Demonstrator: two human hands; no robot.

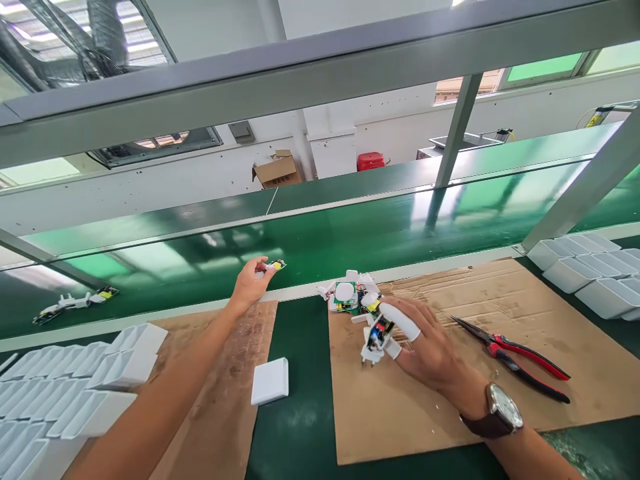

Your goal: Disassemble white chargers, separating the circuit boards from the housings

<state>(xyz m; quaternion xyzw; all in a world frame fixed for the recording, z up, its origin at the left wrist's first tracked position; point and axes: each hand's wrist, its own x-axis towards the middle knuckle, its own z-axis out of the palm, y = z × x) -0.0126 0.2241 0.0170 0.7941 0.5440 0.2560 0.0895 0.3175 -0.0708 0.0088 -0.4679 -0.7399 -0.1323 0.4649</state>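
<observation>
A green conveyor belt [350, 240] ran across the bench w/ grey steel frame bars [320, 73] overhead. White rear wall [150, 190]; cardboard box [277, 169] and red container [371, 161] behind. Daylight entered via upper windows [543, 68].

Green bench [300, 427] — cardboard sheets [410, 407], white covers [75, 393], pliers [515, 357] on top.

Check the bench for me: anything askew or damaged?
Nothing damaged. One white casing lies alone between the cardboard mats, apart from the stacked rows. Red-handled pliers lie open beside the right hand.
</observation>
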